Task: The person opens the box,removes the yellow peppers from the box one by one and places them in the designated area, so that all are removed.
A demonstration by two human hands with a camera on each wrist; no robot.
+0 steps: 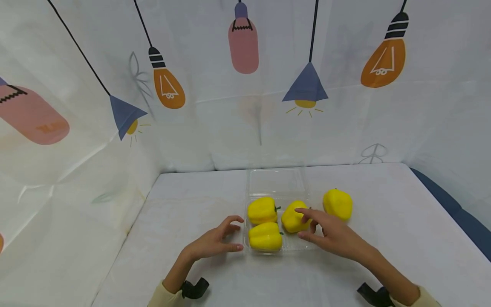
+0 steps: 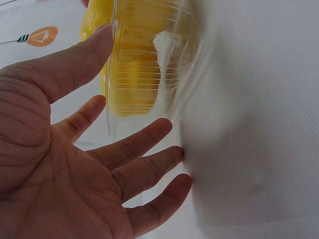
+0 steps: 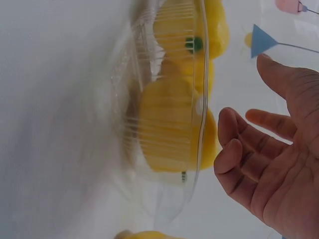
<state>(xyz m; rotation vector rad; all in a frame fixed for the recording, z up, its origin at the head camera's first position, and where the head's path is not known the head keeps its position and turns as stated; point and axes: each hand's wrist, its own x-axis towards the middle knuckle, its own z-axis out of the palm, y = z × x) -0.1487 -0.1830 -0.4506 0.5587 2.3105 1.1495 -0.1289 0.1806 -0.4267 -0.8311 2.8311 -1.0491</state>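
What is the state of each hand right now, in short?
Left hand: open, holding nothing, beside clear container.
Right hand: open, holding nothing, near yellow pepper.

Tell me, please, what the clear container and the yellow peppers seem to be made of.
The clear container looks like thin, glossy plastic: its ridged walls are see-through and catch the light. The yellow peppers look smooth and softly shiny; their very even colour suggests moulded plastic or foam imitations, though real ones cannot be ruled out.

Head view overlooks, wrist views flank, the container (image 1: 294,244).
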